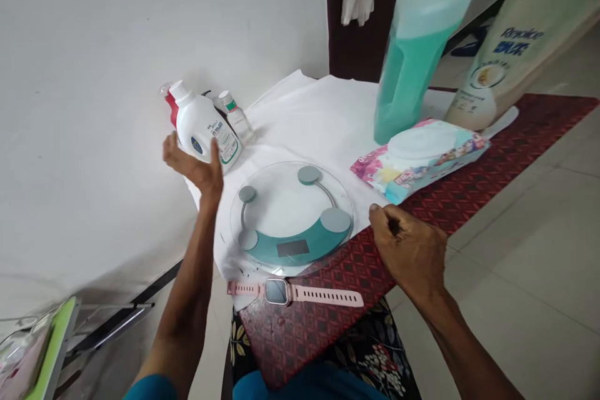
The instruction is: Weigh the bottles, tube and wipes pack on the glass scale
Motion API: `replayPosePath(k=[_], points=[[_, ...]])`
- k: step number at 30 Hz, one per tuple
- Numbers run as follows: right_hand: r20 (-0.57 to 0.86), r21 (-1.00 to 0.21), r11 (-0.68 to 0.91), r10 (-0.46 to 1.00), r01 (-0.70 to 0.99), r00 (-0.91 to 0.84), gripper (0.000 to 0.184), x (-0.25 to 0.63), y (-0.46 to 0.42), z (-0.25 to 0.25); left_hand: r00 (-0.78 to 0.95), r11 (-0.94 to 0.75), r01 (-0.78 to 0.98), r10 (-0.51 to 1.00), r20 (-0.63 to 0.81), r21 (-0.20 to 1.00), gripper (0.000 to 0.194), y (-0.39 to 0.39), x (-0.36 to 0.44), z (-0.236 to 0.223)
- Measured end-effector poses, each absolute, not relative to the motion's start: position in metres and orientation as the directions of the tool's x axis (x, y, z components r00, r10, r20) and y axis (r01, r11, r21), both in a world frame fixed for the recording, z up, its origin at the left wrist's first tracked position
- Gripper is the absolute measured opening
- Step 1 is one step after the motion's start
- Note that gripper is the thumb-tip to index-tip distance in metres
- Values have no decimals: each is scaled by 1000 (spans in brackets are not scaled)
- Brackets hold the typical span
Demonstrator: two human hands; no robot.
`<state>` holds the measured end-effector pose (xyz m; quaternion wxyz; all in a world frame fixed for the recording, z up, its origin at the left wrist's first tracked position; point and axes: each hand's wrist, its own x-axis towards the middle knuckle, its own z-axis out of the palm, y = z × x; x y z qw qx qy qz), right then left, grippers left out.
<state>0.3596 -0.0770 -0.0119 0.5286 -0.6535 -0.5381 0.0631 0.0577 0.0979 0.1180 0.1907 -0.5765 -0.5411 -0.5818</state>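
Observation:
My left hand is raised in front of a white pump-style bottle, its thumb and fingers spread apart; whether it touches the bottle I cannot tell. Loosely curled into a fist, my right hand hovers by the table's right edge, close to a pack of wipes. Nothing shows in its fingers. Between the hands lies a round glass bathroom scale with a teal band and a dark display. A pink-strapped smartwatch is stretched out flat in front of the scale.
A tall bottle of green liquid and a Rejoice bottle stand at the right. A small clear bottle and a red bottle are beside the white one. White cloth partly covers the red patterned table, against a wall.

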Motion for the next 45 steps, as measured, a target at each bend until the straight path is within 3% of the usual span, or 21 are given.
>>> replayPosePath(k=[2,5,7,12,19,25,29,36,45], points=[[489,-751,126,765,648,418,45,358,-76,-12,-428,-251,750,520,739,612,74,119,22,120],[484,-744,102,763,660,428,46,357,-75,-11,-495,-214,559,688,530,801,47,150,-1,118],[474,-743,90,770,663,427,45,357,-75,-10,-498,-224,495,719,486,839,38,167,-4,119],[454,-747,58,773,663,444,46,356,-75,-7,-405,-284,348,814,416,893,45,182,8,126],[416,-761,21,783,649,463,47,354,-73,-4,-613,-384,221,661,434,897,42,145,38,121],[410,-754,6,787,657,462,47,354,-72,-4,-605,-540,257,557,570,801,57,94,38,141],[382,-765,-13,796,644,470,47,353,-72,-3,-520,-570,225,616,592,790,67,49,48,162],[378,-788,4,792,615,479,46,352,-71,-4,-440,-427,114,788,431,897,73,-12,94,142],[387,-807,39,788,589,479,43,352,-70,-5,-328,-388,224,834,444,894,54,-44,140,136]])
